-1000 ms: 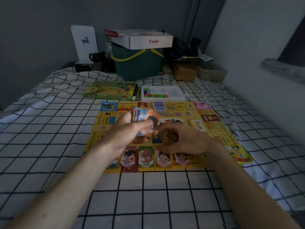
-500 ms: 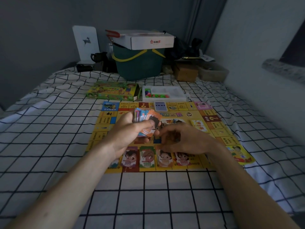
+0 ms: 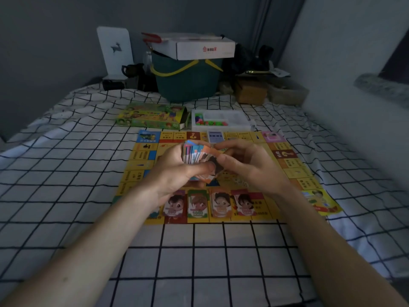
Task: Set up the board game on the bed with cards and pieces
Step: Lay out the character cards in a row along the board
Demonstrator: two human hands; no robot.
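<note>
A yellow game board (image 3: 294, 173) lies flat on the checked bedsheet. My left hand (image 3: 174, 171) grips a thick stack of coloured cards (image 3: 195, 155) above the board's middle. My right hand (image 3: 250, 165) is against the stack's right side, thumb and fingers pinching the front orange card. Several piles of character cards (image 3: 198, 206) lie in a row along the board's near edge. A single blue card (image 3: 215, 136) lies at the far edge. Behind the board a white tray (image 3: 230, 118) holds small coloured pieces, with the green game box (image 3: 150, 117) to its left.
At the head of the bed stand a dark green bucket (image 3: 188, 83) with a white carton (image 3: 199, 46) on top, a white stand (image 3: 115, 52), a brown box (image 3: 251, 93) and other clutter. A wall runs along the right side.
My right hand rose from low over the board's centre to the card stack and took hold of the front card. The left hand stayed put with the stack.
</note>
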